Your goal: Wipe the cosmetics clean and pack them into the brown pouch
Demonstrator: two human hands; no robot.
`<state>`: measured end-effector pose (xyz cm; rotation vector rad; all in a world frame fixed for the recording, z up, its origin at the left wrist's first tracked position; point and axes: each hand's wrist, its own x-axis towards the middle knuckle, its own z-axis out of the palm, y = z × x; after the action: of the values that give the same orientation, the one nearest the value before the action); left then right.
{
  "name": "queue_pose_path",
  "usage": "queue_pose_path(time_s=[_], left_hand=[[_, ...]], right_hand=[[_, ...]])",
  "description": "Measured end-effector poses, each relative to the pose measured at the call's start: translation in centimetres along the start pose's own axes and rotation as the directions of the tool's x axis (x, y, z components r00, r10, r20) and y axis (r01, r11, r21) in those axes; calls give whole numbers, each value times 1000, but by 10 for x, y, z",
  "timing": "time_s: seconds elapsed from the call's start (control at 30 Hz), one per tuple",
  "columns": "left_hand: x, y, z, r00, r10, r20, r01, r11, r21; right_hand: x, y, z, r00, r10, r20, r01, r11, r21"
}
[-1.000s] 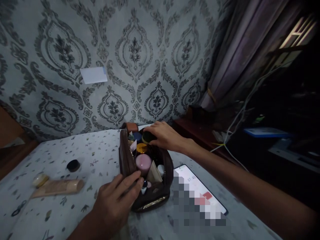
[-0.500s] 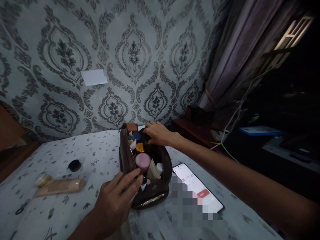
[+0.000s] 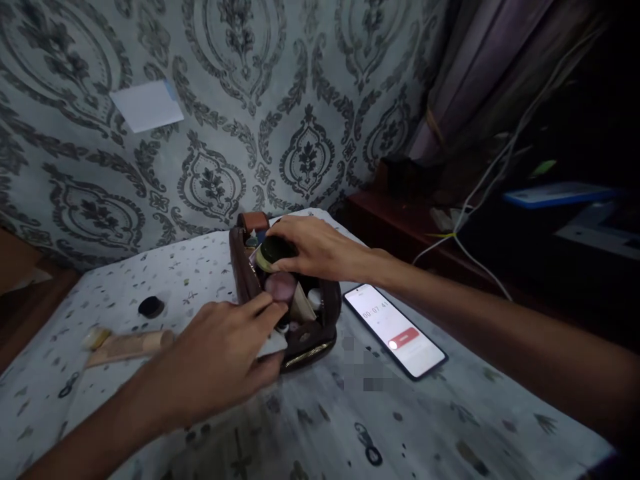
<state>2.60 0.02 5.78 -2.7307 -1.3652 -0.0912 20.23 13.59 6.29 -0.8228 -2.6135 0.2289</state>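
A brown zip-up toiletry bag point(image 3: 327, 337) stands open on the bed, filled with several cosmetic containers. My right hand point(image 3: 313, 248) grips a jar point(image 3: 274, 252) with a dark lid and a yellow-green side, tilted over the bag's far half. My left hand point(image 3: 237, 350) is curled at the near left rim, fingers over the edge and thumb lower down outside; a whitish patch shows between them. Beside its fingertips sits a pink-lidded jar point(image 3: 281, 287). A cream-coloured packet point(image 3: 303, 305) and a white cap point(image 3: 315, 298) are also inside. The bottom of the bag is hidden.
Right of the bag lies a phone point(image 3: 400, 333) showing a timer. On the left are a beige tube point(image 3: 130, 347), a small yellowish-capped container point(image 3: 97, 337) and a black round lid point(image 3: 151, 307). White cables point(image 3: 480, 183) hang at right.
My right hand has drawn the dark-lidded jar up from the bag's far right side toward its middle. My left hand's fingers reach further over the near rim. The view has tilted down.
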Motion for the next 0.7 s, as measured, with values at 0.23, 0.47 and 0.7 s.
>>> queue_pose_path(time_s=[0.23,0.47,0.7], left_hand=[[18,-3,3,986,79,147,-53,983,-174],[9,-4,4,985,77,156,-55,989,-139],[15,1,3,988,66,143,-41,985,-167]], right_hand=[[-19,4,-5,999,-18,30,11,978,207],[-32,15,-3,984,-172,49,140,913,383],[-33,16,1,967,-241,83,189,898,397]])
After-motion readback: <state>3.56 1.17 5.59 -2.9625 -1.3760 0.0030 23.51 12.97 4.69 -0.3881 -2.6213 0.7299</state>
